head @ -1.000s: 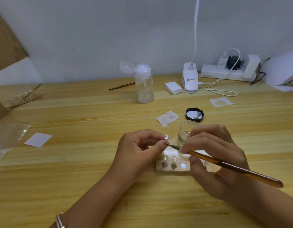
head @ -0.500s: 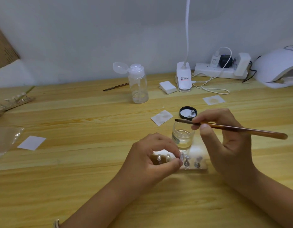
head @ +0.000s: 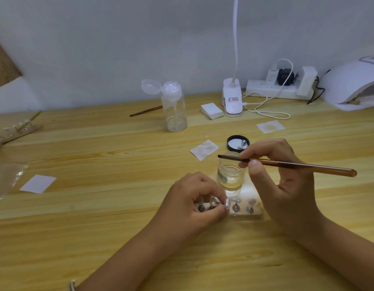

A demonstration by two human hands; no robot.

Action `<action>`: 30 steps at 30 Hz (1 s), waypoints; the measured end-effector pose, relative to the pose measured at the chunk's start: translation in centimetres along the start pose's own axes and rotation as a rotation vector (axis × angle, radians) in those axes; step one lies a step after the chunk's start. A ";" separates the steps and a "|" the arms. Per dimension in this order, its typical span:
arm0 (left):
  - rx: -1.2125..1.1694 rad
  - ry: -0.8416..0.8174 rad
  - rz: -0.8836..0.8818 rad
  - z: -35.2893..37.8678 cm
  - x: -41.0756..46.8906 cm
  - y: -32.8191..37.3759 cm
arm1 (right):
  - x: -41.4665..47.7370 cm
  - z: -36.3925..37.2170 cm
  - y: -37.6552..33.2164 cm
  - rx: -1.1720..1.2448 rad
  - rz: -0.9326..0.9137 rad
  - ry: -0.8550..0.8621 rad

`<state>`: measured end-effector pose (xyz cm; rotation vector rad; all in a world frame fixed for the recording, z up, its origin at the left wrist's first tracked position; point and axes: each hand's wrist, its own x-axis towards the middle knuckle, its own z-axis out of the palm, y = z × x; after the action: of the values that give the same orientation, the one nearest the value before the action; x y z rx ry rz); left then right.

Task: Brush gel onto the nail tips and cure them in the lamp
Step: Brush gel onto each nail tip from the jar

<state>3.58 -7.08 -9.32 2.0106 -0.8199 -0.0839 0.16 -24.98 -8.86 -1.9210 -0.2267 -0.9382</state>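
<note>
left hand (head: 188, 204) pinches a tip (head: 226, 203) at the holder (head: 255, 213); right hand (head: 282, 185) grips the brush (head: 297, 165), bristles over the jar (head: 230, 175). brushing step, likely loading gel: next dip lightly, then coat the tip. lamp (head: 354, 85) sits far right.

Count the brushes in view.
2. One brush is in the right hand, above the open jar; the other brush lies behind the clear bottle. The stick far left may be another.

My left hand (head: 194, 204) pinches a nail tip (head: 226, 203) at the holder (head: 253, 213); my right hand (head: 280, 181) holds the brush (head: 297, 165) level over the open gel jar (head: 230, 175).
</note>
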 end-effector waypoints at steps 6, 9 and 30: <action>0.060 -0.005 0.014 0.0 0.0 0.0 | 0.3 -0.4 0.1 0.001 0.037 0.046; 0.115 -0.015 0.017 0.1 0.0 0.0 | 0.5 -0.6 0.2 -0.005 0.054 0.059; 0.265 0.031 0.048 -0.5 -0.3 0.3 | 1.2 -0.5 0.4 -0.227 0.177 -0.084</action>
<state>3.36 -6.64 -8.95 2.2315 -0.8964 0.0879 0.88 -25.89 -8.17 -2.1519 0.0033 -0.7935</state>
